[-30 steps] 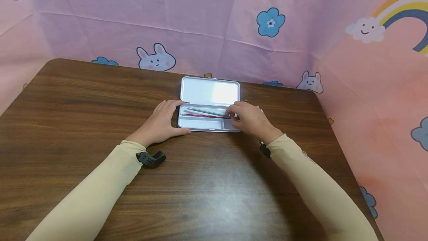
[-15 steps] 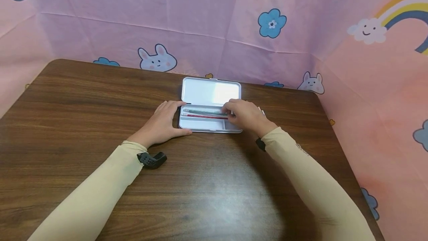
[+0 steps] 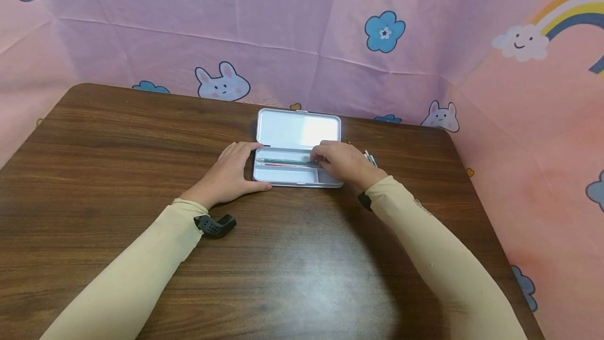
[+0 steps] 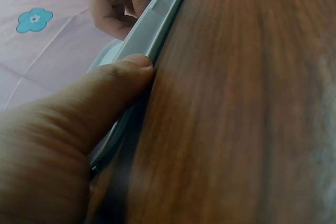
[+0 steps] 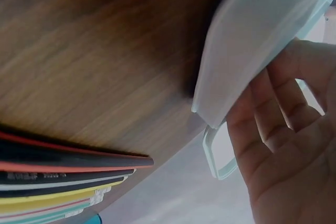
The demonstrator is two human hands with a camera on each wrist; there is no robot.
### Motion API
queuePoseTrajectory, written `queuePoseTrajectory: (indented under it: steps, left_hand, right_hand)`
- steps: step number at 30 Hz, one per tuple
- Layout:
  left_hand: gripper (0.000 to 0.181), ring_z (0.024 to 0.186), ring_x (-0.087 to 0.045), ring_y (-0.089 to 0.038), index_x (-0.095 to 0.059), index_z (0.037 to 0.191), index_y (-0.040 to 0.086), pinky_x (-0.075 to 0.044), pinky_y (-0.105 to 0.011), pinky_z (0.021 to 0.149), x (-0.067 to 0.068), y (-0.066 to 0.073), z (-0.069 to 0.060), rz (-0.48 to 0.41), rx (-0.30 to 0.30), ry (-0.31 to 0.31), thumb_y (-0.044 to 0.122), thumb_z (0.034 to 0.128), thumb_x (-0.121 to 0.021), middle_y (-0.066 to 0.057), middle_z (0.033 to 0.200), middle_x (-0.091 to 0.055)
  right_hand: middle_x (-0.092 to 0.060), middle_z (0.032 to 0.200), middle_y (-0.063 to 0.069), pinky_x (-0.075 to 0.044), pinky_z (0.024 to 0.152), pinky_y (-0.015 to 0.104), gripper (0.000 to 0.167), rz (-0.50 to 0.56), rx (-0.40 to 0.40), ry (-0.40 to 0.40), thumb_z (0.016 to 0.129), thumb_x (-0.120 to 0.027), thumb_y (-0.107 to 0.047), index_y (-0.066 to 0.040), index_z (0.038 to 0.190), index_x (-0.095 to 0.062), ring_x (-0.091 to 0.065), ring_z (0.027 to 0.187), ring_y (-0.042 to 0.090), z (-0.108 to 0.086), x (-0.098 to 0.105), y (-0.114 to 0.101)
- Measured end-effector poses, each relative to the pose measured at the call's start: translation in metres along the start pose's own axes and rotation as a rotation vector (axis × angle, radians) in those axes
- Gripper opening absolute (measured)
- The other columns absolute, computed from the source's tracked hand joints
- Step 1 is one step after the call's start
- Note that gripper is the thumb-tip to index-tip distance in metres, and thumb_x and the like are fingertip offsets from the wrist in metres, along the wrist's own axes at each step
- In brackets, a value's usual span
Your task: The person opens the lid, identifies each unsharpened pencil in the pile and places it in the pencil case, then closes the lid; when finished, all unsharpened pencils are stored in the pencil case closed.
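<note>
An open white pencil case [image 3: 285,174] lies on the table, its lid [image 3: 283,127] tipped back. My left hand [image 3: 226,177] grips the case's left end, thumb at the front edge and fingers at the hinge side; the left wrist view shows the thumb [image 4: 113,80] on the rim. Inside the long back compartment lie a green pencil [image 3: 288,161] and a red pencil [image 3: 278,165], side by side. The curled fingers of my right hand [image 3: 349,164] pinch the green pencil near its right end. In the right wrist view the case's wall [image 5: 241,45] hides those fingertips.
Several pencils [image 3: 371,159] lie on the table just right of the case, partly behind my right hand; the right wrist view shows their ends [image 5: 68,171] in several colours. The brown table [image 3: 283,256] meets a patterned cloth [image 3: 292,30] at its back.
The green pencil has gone from slanted to nearly parallel with the red one, its left end shifting towards the front. My right hand has moved a little left; my left hand keeps its hold.
</note>
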State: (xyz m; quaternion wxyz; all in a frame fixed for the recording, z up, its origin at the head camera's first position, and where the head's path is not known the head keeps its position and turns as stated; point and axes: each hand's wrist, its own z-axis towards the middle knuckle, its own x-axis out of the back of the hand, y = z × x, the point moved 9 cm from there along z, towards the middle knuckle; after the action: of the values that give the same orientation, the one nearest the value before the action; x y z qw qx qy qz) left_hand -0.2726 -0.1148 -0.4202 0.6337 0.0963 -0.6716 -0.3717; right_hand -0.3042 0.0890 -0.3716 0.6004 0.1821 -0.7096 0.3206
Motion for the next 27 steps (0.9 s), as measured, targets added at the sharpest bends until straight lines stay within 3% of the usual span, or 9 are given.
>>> queuePoseTrajectory:
  steps: [6,10,27]
  left_hand:
    - [0.101,0.149,-0.033,-0.034,-0.037,0.157,0.009,-0.014,-0.057,0.127,0.0006,-0.0004,-0.0003,-0.01,0.013,0.0,0.056,0.0805,-0.084,-0.014,0.156,-0.043]
    - [0.101,0.147,-0.034,-0.034,-0.038,0.157,0.011,-0.016,-0.057,0.126,0.0017,-0.0003,-0.0006,-0.018,0.024,0.005,0.057,0.0796,-0.085,-0.013,0.156,-0.044]
    - [0.101,0.145,-0.038,-0.032,-0.039,0.156,0.011,-0.02,-0.056,0.124,0.0024,-0.0014,0.0001,-0.016,0.016,0.016,0.059,0.0791,-0.084,-0.012,0.154,-0.046]
  right_hand:
    - [-0.072,0.115,0.005,-0.054,0.097,0.037,0.02,0.1,-0.038,-0.06,0.102,-0.062,-0.005,-0.009,0.117,-0.076,-0.066,0.108,0.018,0.0025,-0.0054,0.0073]
    - [-0.073,0.116,0.006,-0.054,0.097,0.037,0.022,0.136,-0.037,-0.074,0.102,-0.063,-0.004,-0.01,0.118,-0.077,-0.066,0.11,0.019,0.003,-0.0059,0.0094]
    - [-0.073,0.113,0.005,-0.056,0.094,0.036,0.022,0.132,-0.006,-0.085,0.103,-0.061,-0.004,-0.011,0.116,-0.078,-0.066,0.107,0.017,0.0041,-0.0066,0.0095]
